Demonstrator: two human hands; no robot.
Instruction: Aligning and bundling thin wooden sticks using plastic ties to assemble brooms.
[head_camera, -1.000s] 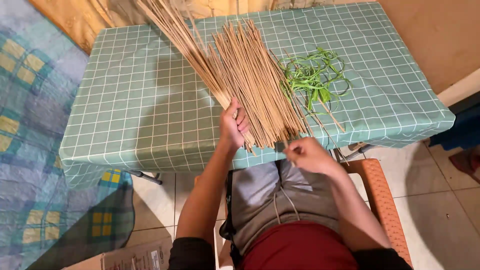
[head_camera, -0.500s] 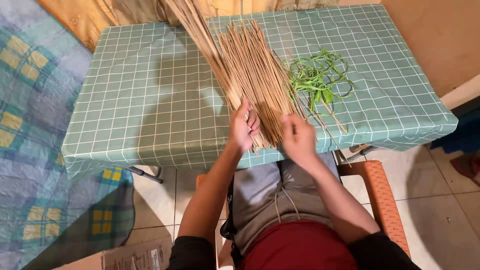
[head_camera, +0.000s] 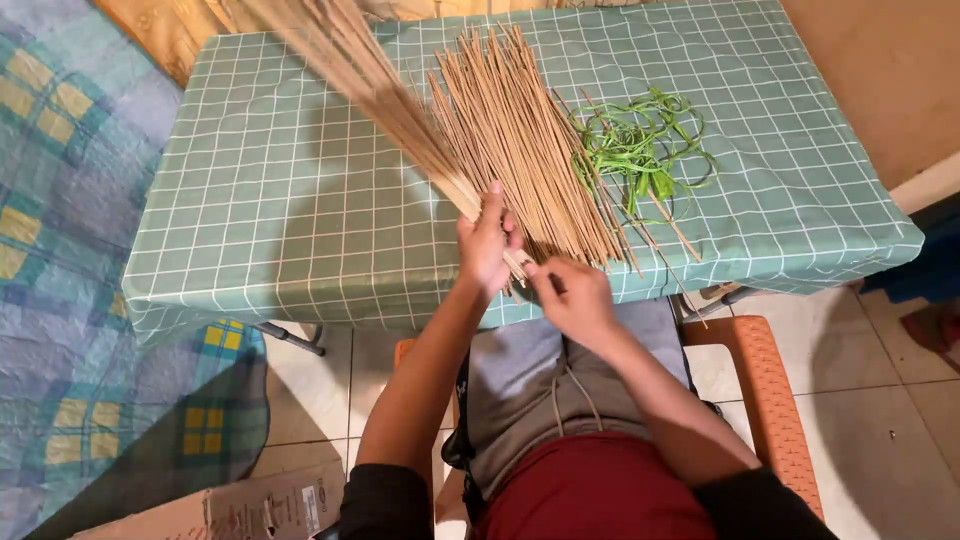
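The right hand (head_camera: 572, 296) has moved up beside the left hand (head_camera: 487, 243) at the stick bundle (head_camera: 400, 105).

Two hands (head_camera: 487, 240), one table (head_camera: 300, 200)

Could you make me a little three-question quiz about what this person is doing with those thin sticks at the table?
1. True or false: the left hand grips a bundle of thin tan sticks raised off the table.
2. What lies right of the flat pile of sticks on the checked green tablecloth? A) green leaf strips B) scissors C) a bowl
3. Where is the right hand: mid-table or at the near ends of the sticks?

Key: 1 true. 2 A, the green leaf strips. 3 At the near ends, by the table's front edge.
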